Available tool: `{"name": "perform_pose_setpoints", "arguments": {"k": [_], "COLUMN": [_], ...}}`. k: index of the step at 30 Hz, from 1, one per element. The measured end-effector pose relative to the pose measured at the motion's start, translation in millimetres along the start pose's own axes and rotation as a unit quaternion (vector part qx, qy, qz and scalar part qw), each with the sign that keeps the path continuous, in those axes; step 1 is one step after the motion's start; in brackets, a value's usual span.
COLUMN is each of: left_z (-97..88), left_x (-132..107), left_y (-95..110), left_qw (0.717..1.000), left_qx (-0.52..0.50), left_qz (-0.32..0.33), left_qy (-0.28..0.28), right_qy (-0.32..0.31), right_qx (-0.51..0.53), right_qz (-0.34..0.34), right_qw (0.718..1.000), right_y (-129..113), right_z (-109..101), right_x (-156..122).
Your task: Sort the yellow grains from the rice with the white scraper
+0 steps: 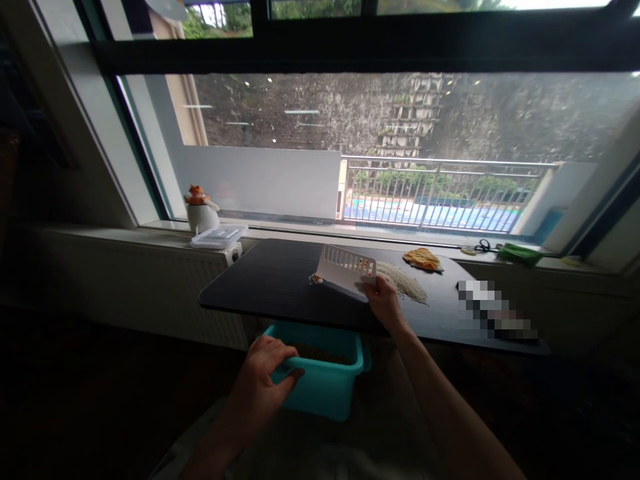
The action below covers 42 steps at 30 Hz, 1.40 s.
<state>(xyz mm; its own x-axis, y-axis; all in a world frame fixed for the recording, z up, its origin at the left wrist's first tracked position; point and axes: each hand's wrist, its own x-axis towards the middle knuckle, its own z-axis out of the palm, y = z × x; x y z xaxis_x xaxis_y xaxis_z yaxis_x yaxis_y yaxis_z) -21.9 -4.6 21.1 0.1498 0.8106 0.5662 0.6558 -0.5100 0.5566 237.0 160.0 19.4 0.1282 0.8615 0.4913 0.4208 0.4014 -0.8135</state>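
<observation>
My left hand (273, 370) grips the near left rim of a teal plastic tub (320, 390), held below the table's front edge. Brown loose material (320, 352) lies inside the tub. In my right hand (384, 300) is a white slotted plastic piece, like a litter scoop (345, 275), tilted over the dark tabletop (265, 277). A small heap of mixed bits (316, 279) touches its left edge. Right of the scoop, a long pile of pale grains (400, 279) spreads on the table, partly hidden by the scoop and my hand.
A folded yellow cloth (423, 259) lies at the table's back right, and a pixelated object (495, 308) at its right end. Along the sill are a white jar (200, 215) with an orange top, a clear plastic lid (220, 235), black scissors (483, 246) and a green cloth (520, 254).
</observation>
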Motion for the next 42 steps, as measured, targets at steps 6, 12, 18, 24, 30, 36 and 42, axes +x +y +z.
{"name": "perform_pose_setpoints", "arguments": {"k": [6,12,18,24,30,36,42], "left_z": [1.2,-0.7,-2.3,-3.0,-7.2,-9.6,-11.3], "left_x": [0.1,1.5,0.9,0.7,0.1,-1.7,-1.6], "left_y": [-1.3,-1.3,-3.1,-4.7,-7.8,-10.7,-10.0], "left_qw": [1.0,1.0,1.0,1.0,1.0,1.0,1.0], "left_qx": [-0.001,0.0,0.004,0.01,0.017,0.019,0.024], "left_qz": [0.001,0.006,0.004,0.003,0.006,0.006,0.008], "left_qy": [0.005,0.002,0.003,0.008,0.017,0.019,0.017], "right_qy": [-0.008,-0.017,-0.022,-0.021,-0.063,-0.07,-0.04], "right_qx": [-0.004,0.009,0.014,0.012,0.025,0.083,0.056], "right_qz": [-0.009,-0.016,-0.013,-0.004,-0.016,-0.001,0.005], "right_qw": [1.0,1.0,1.0,1.0,0.998,0.994,0.998], "right_y": [4.2,-0.6,-3.4,-4.7,-3.9,-10.9,-11.0], "right_z": [-1.5,-4.6,-11.4,-15.9,-7.2,-13.8,-12.0], "right_x": [0.8,-0.7,-1.5,5.1,14.6,11.8,19.4]}}
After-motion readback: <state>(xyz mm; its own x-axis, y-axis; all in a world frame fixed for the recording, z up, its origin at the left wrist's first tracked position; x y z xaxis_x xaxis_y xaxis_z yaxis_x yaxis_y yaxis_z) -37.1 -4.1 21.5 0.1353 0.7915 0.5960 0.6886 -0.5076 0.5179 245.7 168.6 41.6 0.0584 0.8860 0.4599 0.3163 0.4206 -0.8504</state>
